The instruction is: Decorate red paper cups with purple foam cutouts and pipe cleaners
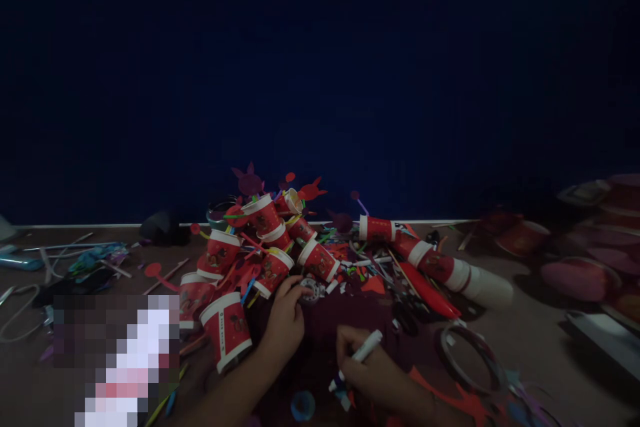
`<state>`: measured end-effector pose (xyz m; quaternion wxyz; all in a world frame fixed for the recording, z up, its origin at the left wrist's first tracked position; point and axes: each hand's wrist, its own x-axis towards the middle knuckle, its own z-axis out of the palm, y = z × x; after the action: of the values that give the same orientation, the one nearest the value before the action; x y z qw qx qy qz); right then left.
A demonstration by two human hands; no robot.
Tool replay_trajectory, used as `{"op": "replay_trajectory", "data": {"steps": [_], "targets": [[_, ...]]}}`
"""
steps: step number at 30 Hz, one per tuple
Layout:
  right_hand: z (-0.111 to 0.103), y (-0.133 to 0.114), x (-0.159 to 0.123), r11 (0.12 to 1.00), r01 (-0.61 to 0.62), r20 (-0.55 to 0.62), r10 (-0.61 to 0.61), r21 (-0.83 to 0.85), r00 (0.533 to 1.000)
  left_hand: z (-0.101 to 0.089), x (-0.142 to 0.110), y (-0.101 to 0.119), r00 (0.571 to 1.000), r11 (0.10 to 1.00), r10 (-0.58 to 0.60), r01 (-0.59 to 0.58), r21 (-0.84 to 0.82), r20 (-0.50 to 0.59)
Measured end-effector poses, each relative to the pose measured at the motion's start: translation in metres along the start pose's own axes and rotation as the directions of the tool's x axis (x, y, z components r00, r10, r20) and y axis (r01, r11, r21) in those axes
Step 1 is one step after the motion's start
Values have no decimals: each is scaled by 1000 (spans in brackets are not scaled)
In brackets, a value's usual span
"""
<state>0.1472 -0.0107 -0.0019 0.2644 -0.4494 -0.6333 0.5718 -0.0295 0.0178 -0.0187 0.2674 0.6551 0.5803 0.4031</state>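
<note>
My right hand (367, 370) is closed around a marker pen (369, 345) with a white barrel. The marker leans, its dark blue-and-white end pointing down to the left over the table. To the left, my left hand (286, 317) reaches forward with its fingers apart. Its fingertips are at the edge of a pale, patterned ring (311, 289) lying on a dark patch of table; whether they grip it cannot be made out. Just left of that hand lies a tilted red paper cup (227, 330) with a white rim.
Red cups (265, 213) with straws and paper shapes are heaped beyond my hands. A row of nested cups (443, 270) lies to the right, near a tape-like ring (473, 357). Paper scraps (373, 285) litter the middle. A pixelated patch hides the lower left.
</note>
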Motion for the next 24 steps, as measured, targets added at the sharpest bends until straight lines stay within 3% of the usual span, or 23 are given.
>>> {"op": "replay_trajectory", "data": {"steps": [6, 9, 16, 24], "targets": [[-5, 8, 2, 982, 2, -7, -1, 189, 1000, 0, 0, -1, 1000, 1000, -9, 9, 3, 2], [-5, 11, 4, 978, -37, -5, 39, 207, 999, 0, 0, 0, 1000, 1000, -13, 13, 2, 0], [0, -3, 2, 989, 68, -47, -74, -128, 996, 0, -1, -1, 1000, 1000, -8, 8, -9, -4], [2, -4, -1, 968, 59, -64, -77, -242, 995, 1, -1, -2, 1000, 1000, 4, -4, -13, -16]]}}
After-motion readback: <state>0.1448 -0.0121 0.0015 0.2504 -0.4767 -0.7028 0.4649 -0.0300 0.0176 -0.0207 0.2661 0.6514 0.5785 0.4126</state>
